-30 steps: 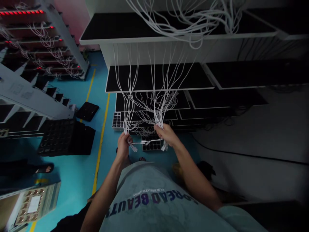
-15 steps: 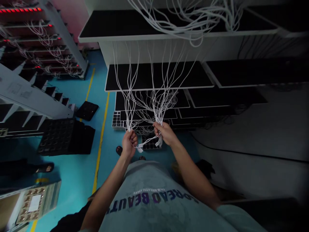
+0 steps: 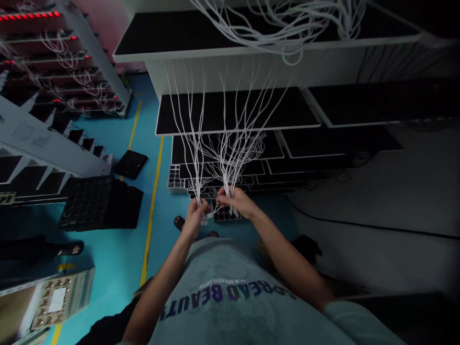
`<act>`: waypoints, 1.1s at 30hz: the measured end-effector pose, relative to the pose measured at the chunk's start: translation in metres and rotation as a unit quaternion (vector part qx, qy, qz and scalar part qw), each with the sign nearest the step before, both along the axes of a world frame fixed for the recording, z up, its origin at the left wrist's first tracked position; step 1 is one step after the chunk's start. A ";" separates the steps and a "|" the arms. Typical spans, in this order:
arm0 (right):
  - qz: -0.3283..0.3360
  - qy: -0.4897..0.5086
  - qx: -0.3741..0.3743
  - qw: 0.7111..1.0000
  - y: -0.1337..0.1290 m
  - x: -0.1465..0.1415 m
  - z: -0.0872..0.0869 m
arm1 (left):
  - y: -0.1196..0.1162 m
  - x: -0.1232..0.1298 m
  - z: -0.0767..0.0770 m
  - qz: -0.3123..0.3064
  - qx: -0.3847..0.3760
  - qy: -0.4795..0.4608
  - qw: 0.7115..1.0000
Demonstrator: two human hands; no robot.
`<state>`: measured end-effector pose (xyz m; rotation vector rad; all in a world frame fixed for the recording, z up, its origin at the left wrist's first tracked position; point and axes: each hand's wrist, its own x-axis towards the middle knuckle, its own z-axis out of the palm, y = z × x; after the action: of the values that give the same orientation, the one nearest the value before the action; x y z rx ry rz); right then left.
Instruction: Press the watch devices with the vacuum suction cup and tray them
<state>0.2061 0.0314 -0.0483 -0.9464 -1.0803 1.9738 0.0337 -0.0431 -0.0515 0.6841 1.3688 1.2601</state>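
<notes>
Dim wide-angle view: glowing red LED strip [image 3: 28, 16] at upper left, pale blue painted floor [image 3: 122, 249] brightest, thin white cables [image 3: 202, 110] slightly soft, corners darkened, long white shelf edge [image 3: 251, 48] bowed.

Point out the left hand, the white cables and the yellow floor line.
left hand [image 3: 196, 218]: head view, back of the hand.
white cables [image 3: 230, 168]: head view, dense middle of the strands.
yellow floor line [image 3: 153, 201]: head view, middle of the stripe.

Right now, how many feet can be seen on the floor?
3: a sandaled foot left of the left hand, toes just above the shirt, and a sandaled foot at far left. Others may be hidden.
</notes>
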 end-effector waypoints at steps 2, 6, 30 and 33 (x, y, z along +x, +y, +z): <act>-0.009 0.016 -0.006 1.000 -0.005 -0.002 -0.003 | -0.006 0.000 -0.002 -0.014 -0.006 0.018 1.000; -0.099 0.054 -0.005 0.994 -0.012 -0.006 -0.007 | -0.010 0.000 -0.003 -0.051 -0.013 0.056 0.997; -0.117 -0.017 0.074 0.990 -0.019 -0.022 0.013 | 0.002 -0.002 0.011 -0.130 0.057 0.239 0.960; -0.159 0.003 0.098 0.982 -0.016 -0.021 0.023 | 0.005 -0.005 0.010 -0.126 0.049 0.241 0.961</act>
<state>0.1853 0.0151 -0.0250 -0.9401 -1.0274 1.5796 0.0286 -0.0382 -0.0416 1.2554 1.5529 0.9961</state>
